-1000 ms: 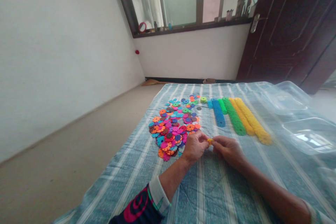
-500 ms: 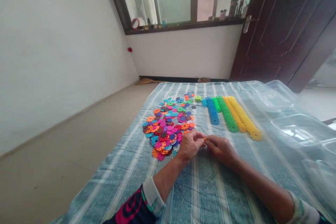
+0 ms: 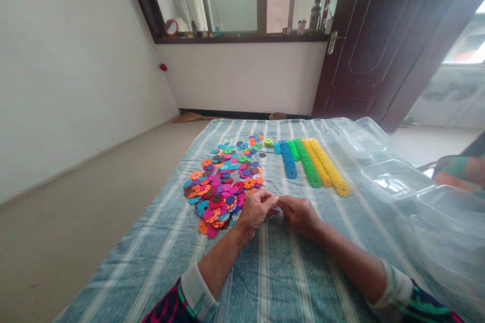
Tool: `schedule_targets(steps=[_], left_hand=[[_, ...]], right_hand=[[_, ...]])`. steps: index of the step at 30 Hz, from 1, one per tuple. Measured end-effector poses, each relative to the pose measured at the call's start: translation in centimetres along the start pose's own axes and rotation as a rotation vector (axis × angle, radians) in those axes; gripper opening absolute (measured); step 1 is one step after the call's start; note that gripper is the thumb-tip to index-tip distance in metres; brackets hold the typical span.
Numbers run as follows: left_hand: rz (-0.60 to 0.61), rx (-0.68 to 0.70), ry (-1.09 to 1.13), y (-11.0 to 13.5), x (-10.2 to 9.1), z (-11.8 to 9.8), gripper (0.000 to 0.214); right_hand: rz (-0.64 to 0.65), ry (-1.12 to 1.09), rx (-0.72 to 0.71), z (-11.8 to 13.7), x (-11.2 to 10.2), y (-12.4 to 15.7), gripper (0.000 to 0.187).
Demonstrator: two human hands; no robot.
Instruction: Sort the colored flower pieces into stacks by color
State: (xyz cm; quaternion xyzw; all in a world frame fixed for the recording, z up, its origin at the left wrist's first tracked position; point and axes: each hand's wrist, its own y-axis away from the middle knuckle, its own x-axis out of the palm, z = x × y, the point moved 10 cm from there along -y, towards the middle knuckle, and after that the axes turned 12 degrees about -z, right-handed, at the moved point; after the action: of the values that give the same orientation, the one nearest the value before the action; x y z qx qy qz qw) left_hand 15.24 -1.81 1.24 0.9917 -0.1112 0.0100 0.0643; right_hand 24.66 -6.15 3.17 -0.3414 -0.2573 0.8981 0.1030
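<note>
Above the striped tablecloth, my left hand (image 3: 256, 210) and my right hand (image 3: 302, 215) meet, thumbs and fingers pinched together at the tips. Whatever lies between the fingertips is hidden. Just left of my left hand spreads a loose heap of flower-shaped plastic discs (image 3: 217, 198) in orange, pink, blue, red and brown. Beyond my right hand lie rows of overlapped discs: a blue row (image 3: 289, 160), a long green row (image 3: 308, 164), a short green row (image 3: 293, 150) and two yellow rows (image 3: 330, 167). A small lime-green stack (image 3: 269, 143) sits at the far side.
Clear plastic boxes (image 3: 396, 179) stand along the right side of the table. The striped cloth (image 3: 151, 257) covers the tabletop. Behind are a window ledge (image 3: 242, 39) with small items and a dark red door (image 3: 364, 50).
The view has turned right, so everything appears further left. Both hands stay pinched together; a small yellow-orange sliver seen at the fingertips before is now out of sight.
</note>
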Motion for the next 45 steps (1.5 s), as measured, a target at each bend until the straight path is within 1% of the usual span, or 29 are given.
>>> schedule_targets(steps=[6,10,13,15,17,19,22,26,28,31,34,39,45], left_hand=[[0.058,-0.044,0.02,-0.1,0.2,0.0,0.034],[0.045,-0.03,0.009,-0.2,0.1,-0.3,0.035],[0.043,-0.014,-0.002,-0.3,0.2,-0.5,0.035],[0.044,-0.006,-0.009,-0.3,0.2,-0.6,0.034],[0.036,0.009,-0.033,-0.4,0.2,-0.7,0.033],[0.017,0.036,-0.062,-0.7,0.0,-0.8,0.033],[-0.017,0.104,-0.103,-1.2,-0.5,-1.1,0.032],[-0.017,0.166,-0.174,-1.7,-0.7,-1.0,0.029],[-0.013,0.178,-0.225,-1.5,-0.6,-1.0,0.027],[-0.015,0.207,-0.272,-1.0,-0.6,-1.4,0.025],[-0.013,0.241,-0.29,-0.6,-0.5,-1.9,0.023],[0.004,0.272,-0.336,-0.5,-0.3,-1.9,0.024],[0.014,0.279,-0.337,-0.4,-0.1,-1.8,0.021]], right_hand=[[-0.028,0.028,-0.08,0.7,-0.4,-0.3,0.03],[-0.093,0.081,-0.115,1.3,-1.3,-0.6,0.027],[-0.13,0.163,-0.159,2.0,-1.8,-0.8,0.029],[-0.126,0.197,-0.196,2.4,-2.1,-1.1,0.029],[-0.119,0.208,-0.219,2.4,-2.8,-1.7,0.026],[-0.128,0.24,-0.203,1.5,-4.5,-2.7,0.022],[-0.1,0.387,-0.111,-1.3,-8.1,-4.1,0.018],[-0.007,0.697,0.045,-5.9,-12.6,-4.7,0.019],[0.064,0.788,0.116,-7.8,-13.7,-4.4,0.016],[0.17,0.835,0.171,-9.8,-13.5,-3.8,0.014],[0.208,0.838,0.165,-10.5,-12.8,-3.6,0.016],[0.151,0.871,0.157,-10.6,-12.8,-3.7,0.019],[0.087,0.874,0.141,-10.7,-12.9,-3.6,0.02]])
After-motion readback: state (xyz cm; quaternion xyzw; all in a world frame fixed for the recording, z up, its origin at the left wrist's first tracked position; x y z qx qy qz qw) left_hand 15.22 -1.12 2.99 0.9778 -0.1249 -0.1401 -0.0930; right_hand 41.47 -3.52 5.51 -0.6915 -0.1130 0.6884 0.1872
